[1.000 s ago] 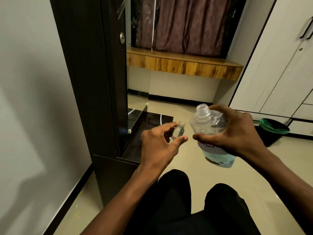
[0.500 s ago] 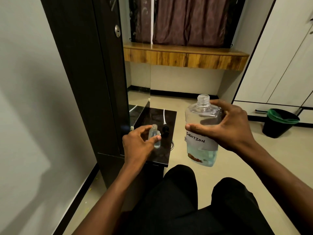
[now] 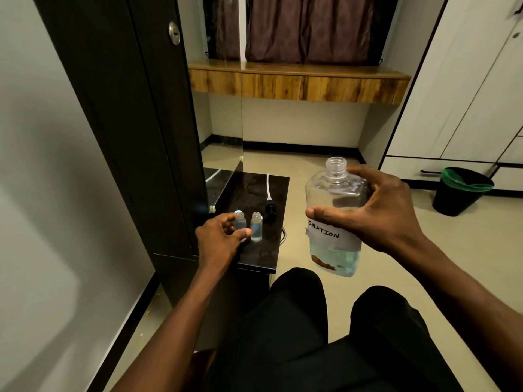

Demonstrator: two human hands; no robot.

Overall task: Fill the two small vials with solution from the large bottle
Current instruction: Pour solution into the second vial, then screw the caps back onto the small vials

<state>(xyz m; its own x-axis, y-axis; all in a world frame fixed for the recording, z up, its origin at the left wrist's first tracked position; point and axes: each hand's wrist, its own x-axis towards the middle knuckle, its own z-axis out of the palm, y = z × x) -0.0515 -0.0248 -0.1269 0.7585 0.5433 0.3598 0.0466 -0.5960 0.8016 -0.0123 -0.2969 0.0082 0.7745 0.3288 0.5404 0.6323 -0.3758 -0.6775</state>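
Observation:
My right hand (image 3: 387, 219) grips the large clear bottle (image 3: 334, 193), labelled SOLUTION. It is upright and uncapped, with pale blue liquid low inside, held in the air right of the small black table (image 3: 260, 258). Two small clear vials stand uncapped on that table. The right vial (image 3: 256, 229) holds liquid and stands free beside my thumb tip. The left vial (image 3: 240, 219) sits between the fingers and thumb of my left hand (image 3: 218, 240), which hide its lower part.
A black cap (image 3: 271, 211) and a white cable (image 3: 267, 185) lie on the table behind the vials. A tall dark cabinet (image 3: 135, 123) with a mirror stands at the left. A black bin with a green liner (image 3: 464, 190) sits on the floor at the right. My knees are below.
My left hand carried a vial from beside the bottle's mouth down to the table. That hand now sits at the two standing vials. The bottle went from tilted to upright.

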